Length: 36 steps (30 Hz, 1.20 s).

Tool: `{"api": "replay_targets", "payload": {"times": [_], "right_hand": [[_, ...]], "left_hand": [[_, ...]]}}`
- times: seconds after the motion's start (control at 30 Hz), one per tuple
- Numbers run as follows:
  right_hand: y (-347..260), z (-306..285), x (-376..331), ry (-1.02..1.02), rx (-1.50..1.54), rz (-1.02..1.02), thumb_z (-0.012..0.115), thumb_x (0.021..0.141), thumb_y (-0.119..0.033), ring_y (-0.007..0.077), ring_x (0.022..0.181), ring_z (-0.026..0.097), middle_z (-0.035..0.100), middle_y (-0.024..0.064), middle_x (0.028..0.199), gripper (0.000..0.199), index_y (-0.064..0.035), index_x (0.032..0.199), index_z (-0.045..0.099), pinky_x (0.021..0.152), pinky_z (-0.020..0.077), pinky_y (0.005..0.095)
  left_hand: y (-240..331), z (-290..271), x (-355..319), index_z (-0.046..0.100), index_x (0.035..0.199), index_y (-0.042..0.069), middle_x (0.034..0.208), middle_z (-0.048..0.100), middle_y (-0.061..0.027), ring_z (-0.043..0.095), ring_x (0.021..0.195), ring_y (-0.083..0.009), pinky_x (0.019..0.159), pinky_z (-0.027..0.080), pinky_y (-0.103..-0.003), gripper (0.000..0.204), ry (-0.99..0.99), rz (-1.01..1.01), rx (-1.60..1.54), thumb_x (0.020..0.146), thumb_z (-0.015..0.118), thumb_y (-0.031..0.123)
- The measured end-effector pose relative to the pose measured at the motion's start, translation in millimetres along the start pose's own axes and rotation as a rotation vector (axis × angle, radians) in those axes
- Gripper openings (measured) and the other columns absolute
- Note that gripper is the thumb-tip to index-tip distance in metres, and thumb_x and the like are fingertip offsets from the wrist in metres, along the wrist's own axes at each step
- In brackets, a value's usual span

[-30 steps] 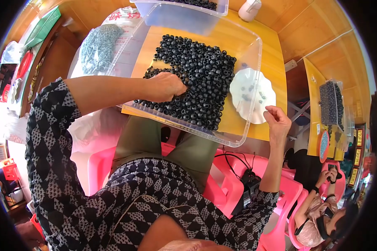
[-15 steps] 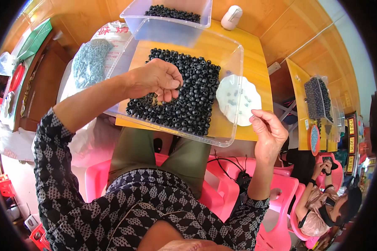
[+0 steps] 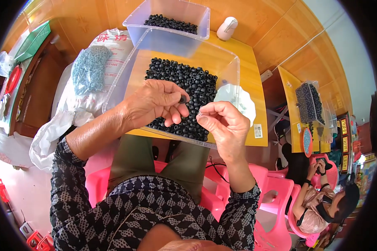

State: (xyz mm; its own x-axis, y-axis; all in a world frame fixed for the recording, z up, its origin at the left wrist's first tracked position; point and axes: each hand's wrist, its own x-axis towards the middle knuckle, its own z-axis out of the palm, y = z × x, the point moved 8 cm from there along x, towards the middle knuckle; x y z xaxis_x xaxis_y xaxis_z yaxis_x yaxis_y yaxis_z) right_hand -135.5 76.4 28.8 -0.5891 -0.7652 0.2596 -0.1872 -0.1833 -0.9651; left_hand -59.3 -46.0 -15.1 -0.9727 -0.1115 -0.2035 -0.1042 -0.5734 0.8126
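Between the thumb and fingers of my left hand [image 3: 153, 102] is a black round bead [image 3: 182, 99]. Close beside it, my right hand [image 3: 227, 127] is closed in a pinch on a tiny shiny piece [image 3: 200, 113], too small to name. Both hands are over a clear plastic bin [image 3: 237, 77] whose bottom is spread with many loose black beads [image 3: 184, 75]. To the right of the bin lies a white scalloped plate [image 3: 248, 106], partly covered by my right hand. The bin stands on a yellow wooden table [image 3: 255, 83].
Behind stands another clear bin [image 3: 167, 35] holding black beads, near a pale pink cylindrical object [image 3: 227, 28]. At left, a bag of blue-grey pieces [image 3: 90, 69] rests on a white sack [image 3: 117, 39]. Pink plastic chairs [image 3: 276, 201] and a seated person [image 3: 318, 205] are at right.
My right hand has moved left from the plate to beside my left hand, over the bin. My left hand has turned and shifted slightly, and its bead now shows plainly.
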Motion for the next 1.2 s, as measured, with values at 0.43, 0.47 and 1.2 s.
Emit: {"api": "replay_targets", "payload": {"times": [0.43,0.47,1.2], "right_hand": [[-4,15,-4,0.014,0.023,-0.074,0.065,0.074,0.006,0.0088,0.071,0.056,0.06,0.0048,0.079,0.012,0.0027,0.084,0.06,0.066,0.0471,0.0203],[-4,15,-5,0.022,0.033,-0.071,0.065,0.074,0.006,0.0091,0.071,0.056,0.06,0.0049,0.08,0.011,0.0029,0.084,0.061,0.066,0.0471,0.0204],[-2,17,-10,0.043,0.039,-0.119,0.064,0.074,0.008,0.012,0.073,0.057,0.059,0.008,0.08,0.012,0.0039,0.084,0.06,0.068,0.0472,0.0218]], "left_hand": [[-4,3,-13,0.053,0.102,-0.005,0.086,0.061,-0.0149,0.061,0.07,-0.0192,0.059,0.049,-0.028,0.019,0.011,0.085,-0.085,0.09,0.048,0.009],[-4,4,-14,0.053,0.102,-0.005,0.086,0.062,-0.0147,0.061,0.071,-0.0193,0.059,0.049,-0.028,0.019,-0.005,0.086,-0.114,0.09,0.047,0.01],[-6,-1,-19,0.059,0.099,-0.004,0.077,0.059,-0.0084,0.055,0.067,-0.0136,0.059,0.043,-0.025,0.02,0.005,0.241,-0.11,0.082,0.059,0.006]]}}
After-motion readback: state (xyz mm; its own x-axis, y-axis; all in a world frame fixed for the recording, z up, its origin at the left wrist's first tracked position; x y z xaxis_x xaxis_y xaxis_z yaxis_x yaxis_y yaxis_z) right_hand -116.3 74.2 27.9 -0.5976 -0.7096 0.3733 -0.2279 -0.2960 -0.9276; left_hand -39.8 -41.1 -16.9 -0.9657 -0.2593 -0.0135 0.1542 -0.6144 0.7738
